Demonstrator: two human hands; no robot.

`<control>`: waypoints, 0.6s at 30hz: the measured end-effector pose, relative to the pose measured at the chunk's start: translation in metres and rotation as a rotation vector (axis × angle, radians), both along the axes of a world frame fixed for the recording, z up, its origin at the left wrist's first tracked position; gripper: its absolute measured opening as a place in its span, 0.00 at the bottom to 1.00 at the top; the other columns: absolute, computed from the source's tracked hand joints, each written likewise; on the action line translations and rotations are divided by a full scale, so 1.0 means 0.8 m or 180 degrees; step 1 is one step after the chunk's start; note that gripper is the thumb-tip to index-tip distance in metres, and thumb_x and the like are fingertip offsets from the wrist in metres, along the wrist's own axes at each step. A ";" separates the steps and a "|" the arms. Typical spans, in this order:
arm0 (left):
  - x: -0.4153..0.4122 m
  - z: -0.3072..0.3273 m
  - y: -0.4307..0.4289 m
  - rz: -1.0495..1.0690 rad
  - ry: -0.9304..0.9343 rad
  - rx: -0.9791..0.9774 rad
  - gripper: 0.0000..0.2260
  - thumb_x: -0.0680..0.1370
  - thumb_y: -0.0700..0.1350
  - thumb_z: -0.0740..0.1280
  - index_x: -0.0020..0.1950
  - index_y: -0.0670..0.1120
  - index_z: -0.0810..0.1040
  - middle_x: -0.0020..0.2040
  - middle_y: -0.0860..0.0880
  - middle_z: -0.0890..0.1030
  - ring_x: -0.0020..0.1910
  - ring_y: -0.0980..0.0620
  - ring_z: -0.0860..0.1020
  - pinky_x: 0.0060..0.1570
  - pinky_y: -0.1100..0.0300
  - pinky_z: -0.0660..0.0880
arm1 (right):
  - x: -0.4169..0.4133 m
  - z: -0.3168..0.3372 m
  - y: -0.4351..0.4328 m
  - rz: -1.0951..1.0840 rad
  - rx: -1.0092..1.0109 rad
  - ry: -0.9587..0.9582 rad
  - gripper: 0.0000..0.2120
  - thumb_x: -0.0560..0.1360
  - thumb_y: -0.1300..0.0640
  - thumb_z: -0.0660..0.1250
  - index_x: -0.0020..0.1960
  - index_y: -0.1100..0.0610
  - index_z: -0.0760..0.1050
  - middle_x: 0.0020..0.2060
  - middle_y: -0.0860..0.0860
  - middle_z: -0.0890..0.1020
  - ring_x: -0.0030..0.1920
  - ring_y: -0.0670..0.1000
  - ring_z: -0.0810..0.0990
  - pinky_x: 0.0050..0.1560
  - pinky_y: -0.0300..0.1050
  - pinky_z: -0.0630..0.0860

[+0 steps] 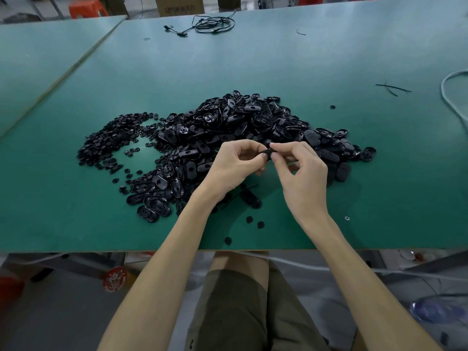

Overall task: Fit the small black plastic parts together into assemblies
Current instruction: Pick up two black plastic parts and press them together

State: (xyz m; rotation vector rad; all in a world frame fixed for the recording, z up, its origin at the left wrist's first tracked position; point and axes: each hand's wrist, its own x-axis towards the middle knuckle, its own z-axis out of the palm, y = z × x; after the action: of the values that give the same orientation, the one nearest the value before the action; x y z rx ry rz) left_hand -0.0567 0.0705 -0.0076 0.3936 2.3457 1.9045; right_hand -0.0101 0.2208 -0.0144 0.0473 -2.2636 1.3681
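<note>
From the head view, your left hand [234, 164] and right hand [302, 173] meet just below the centre of the frame, raised a little above the green table top [329, 59]. Both have their fingers curled in narrow. Between them they pinch one small flat black plastic part [266, 152]: your left thumb and fingers take its left end, and your right thumb and forefinger take its right end. You cannot tell from here whether it is one piece or two already joined.

Directly behind and beneath your hands, across the middle of the frame, lies a large heap of black oval plastic shells [240, 120]. It spreads down to the lower left of your left wrist. Touching that heap on its left side, at centre left, is a flatter scatter of small round black plastic pieces [109, 143]. A few more loose round black pieces [249, 219] lie between your forearms, near the table's front edge.

At the top centre sits a tangled black cable [214, 24]. At the right edge a pale grey cord [449, 97] curves across the table, with thin black strips [392, 87] just to its left.
</note>
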 end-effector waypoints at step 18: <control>0.001 -0.002 0.000 0.0003 0.0202 0.0107 0.08 0.78 0.38 0.74 0.55 0.34 0.84 0.41 0.38 0.85 0.36 0.51 0.81 0.46 0.60 0.80 | 0.001 0.001 0.000 -0.0003 -0.0019 0.0072 0.11 0.81 0.67 0.68 0.50 0.54 0.85 0.47 0.49 0.80 0.43 0.49 0.80 0.45 0.43 0.78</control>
State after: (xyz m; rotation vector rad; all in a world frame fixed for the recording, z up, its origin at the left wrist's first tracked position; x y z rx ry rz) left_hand -0.0562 0.0706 -0.0089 0.4628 2.3558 1.9624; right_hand -0.0089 0.2212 -0.0139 0.0593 -2.2407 1.3669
